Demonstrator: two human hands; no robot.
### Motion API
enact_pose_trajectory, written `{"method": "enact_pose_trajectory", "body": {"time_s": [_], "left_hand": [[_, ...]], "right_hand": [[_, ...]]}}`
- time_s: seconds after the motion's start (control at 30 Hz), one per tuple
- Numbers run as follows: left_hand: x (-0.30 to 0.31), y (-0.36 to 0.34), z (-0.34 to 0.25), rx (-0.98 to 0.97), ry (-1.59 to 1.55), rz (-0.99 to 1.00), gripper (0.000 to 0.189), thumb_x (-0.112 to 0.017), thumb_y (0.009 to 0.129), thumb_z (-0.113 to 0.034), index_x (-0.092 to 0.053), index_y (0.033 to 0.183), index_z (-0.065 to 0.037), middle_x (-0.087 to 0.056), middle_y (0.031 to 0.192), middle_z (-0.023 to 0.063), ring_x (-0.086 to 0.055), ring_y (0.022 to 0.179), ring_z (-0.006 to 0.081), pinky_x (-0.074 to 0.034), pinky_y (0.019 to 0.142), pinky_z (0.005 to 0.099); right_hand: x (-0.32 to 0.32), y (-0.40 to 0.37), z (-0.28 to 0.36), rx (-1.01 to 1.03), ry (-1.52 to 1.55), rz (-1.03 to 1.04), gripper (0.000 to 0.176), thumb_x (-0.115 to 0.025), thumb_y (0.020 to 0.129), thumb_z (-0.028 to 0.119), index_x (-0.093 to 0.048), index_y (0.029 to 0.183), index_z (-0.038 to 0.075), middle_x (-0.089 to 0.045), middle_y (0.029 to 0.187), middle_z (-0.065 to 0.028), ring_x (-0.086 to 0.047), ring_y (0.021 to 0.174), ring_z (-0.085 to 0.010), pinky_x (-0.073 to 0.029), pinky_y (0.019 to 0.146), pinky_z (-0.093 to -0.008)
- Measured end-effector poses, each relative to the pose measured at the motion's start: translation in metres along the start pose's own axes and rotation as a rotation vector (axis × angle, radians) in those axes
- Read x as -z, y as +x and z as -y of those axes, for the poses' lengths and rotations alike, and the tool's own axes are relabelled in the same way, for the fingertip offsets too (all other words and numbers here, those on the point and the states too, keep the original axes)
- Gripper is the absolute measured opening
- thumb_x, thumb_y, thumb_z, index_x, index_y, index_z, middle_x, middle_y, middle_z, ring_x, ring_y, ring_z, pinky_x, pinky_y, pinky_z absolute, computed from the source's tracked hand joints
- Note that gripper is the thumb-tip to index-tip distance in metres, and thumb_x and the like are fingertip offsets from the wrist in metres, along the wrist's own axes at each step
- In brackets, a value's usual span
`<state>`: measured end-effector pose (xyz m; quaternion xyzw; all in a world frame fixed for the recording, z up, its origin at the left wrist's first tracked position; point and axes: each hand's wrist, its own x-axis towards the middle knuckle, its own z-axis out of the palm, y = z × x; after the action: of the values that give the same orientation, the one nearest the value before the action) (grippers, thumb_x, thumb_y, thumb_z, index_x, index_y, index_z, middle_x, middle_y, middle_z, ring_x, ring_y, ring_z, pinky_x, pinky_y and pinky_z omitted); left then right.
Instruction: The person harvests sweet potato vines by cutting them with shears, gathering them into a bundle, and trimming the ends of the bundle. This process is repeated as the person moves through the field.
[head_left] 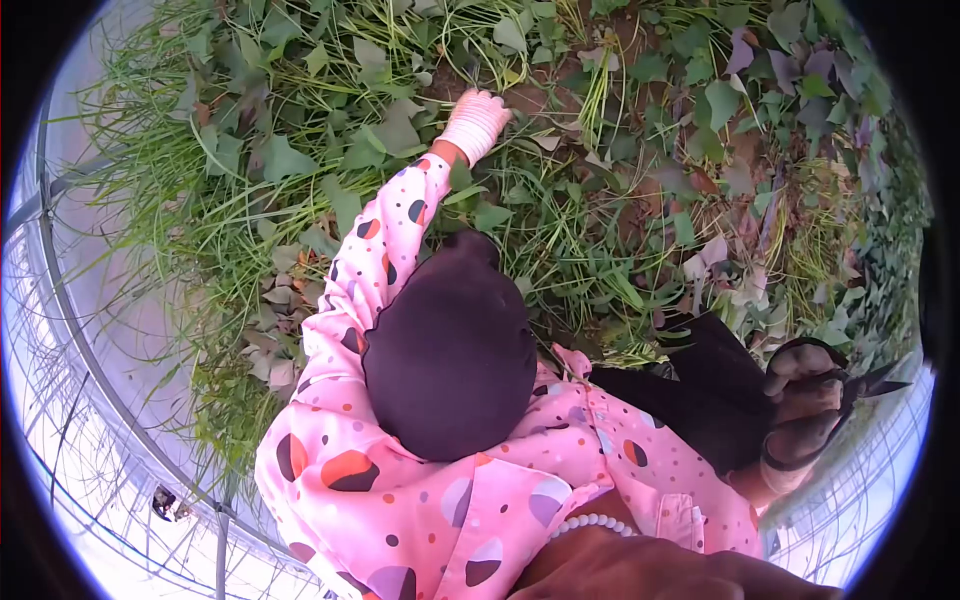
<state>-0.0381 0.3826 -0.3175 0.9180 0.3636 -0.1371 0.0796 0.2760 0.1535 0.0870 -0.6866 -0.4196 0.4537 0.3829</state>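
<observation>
My left hand (480, 118), in a pale ribbed glove, reaches up into the green plants (390, 130) at the top centre. Its fingers are closed at the stems close to the soil; what lies between them is too small to tell. Far off to the right, above the dark-trousered leg, my right hand (808, 405) looks dirty or darkly gloved. Its fingers are wrapped in the black handles of scissors (882, 381), whose blades point right.
A dark rounded knee (450, 350) rises in the middle, below my left arm. Long grass and broad-leaved vines cover the brown soil (640, 205). Pale sheeting and a curved metal frame (62, 275) run along the left side.
</observation>
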Motion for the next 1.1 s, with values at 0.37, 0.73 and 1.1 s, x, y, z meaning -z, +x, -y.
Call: {"method": "enact_pose_trajectory", "body": {"time_s": [0.37, 0.73, 1.1], "left_hand": [[0.036, -0.042, -0.038, 0.040, -0.303, 0.208, 0.022, -0.057, 0.079, -0.015, -0.066, 0.099, -0.011, -0.066, 0.097, 0.0123, -0.064, 0.092, 0.0306, -0.051, 0.080, 0.0410], [0.038, -0.054, -0.077, 0.043, -0.467, 0.347, 0.027, -0.060, 0.073, -0.009, -0.065, 0.100, -0.006, -0.067, 0.098, 0.0164, -0.066, 0.092, 0.0326, -0.053, 0.079, 0.0420], [-0.010, -0.058, -0.054, 0.224, -0.545, 0.151, 0.028, -0.057, 0.080, -0.015, -0.066, 0.106, -0.011, -0.066, 0.096, 0.0124, -0.063, 0.092, 0.0313, -0.051, 0.078, 0.0422]], "right_hand": [[-0.023, 0.051, -0.022, -0.477, -0.289, 0.356, 0.039, -0.056, 0.090, 0.035, -0.057, 0.106, -0.001, -0.063, 0.085, -0.0052, -0.056, 0.072, -0.0114, -0.044, 0.066, -0.0262], [-0.237, 0.241, -0.211, -0.067, -0.803, 0.858, 0.056, -0.052, 0.089, 0.053, -0.064, 0.105, 0.000, -0.065, 0.072, -0.0116, -0.060, 0.065, -0.0199, -0.048, 0.063, -0.0327], [-0.115, 0.220, -0.306, -0.270, -0.871, 0.779, 0.047, -0.054, 0.091, 0.050, -0.069, 0.091, 0.006, -0.064, 0.071, -0.0110, -0.059, 0.062, -0.0208, -0.049, 0.062, -0.0340]]}}
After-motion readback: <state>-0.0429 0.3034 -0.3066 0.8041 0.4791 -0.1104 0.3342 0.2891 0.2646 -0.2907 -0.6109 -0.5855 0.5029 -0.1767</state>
